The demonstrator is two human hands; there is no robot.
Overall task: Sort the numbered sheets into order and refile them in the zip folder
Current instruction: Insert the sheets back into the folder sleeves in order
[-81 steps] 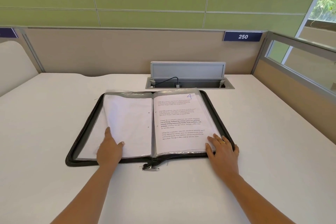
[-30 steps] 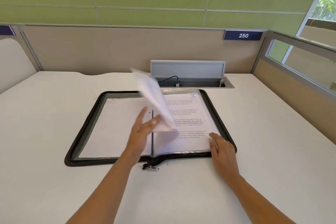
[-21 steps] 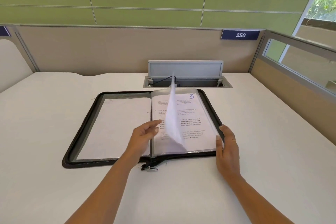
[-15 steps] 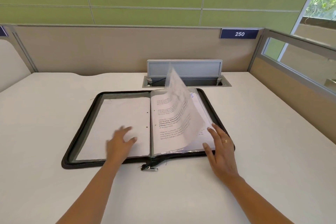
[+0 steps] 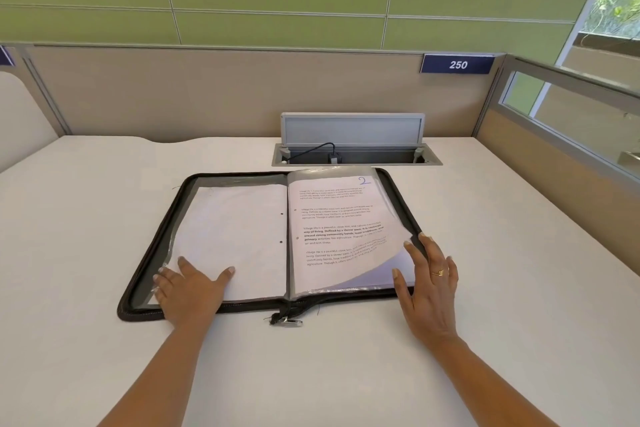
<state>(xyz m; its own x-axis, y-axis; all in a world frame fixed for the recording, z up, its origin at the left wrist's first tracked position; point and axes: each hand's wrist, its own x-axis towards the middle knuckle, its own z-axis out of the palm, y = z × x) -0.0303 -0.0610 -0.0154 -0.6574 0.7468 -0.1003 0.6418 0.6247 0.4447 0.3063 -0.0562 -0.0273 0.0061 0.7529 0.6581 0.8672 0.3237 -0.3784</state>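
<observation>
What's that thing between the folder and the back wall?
A grey cable box sunk in the desk, lid up, with a black cable inside. The head view shows it just behind the folder, before the wall.

White table (image 5: 104, 374), as I see it from the head camera. A black zip folder (image 5: 239, 179) lies open flat at centre, its zip pull (image 5: 285, 321) resting on the near tabletop. Behind it, a recessed grey cable hatch (image 5: 353, 128) has its lid raised.
</observation>
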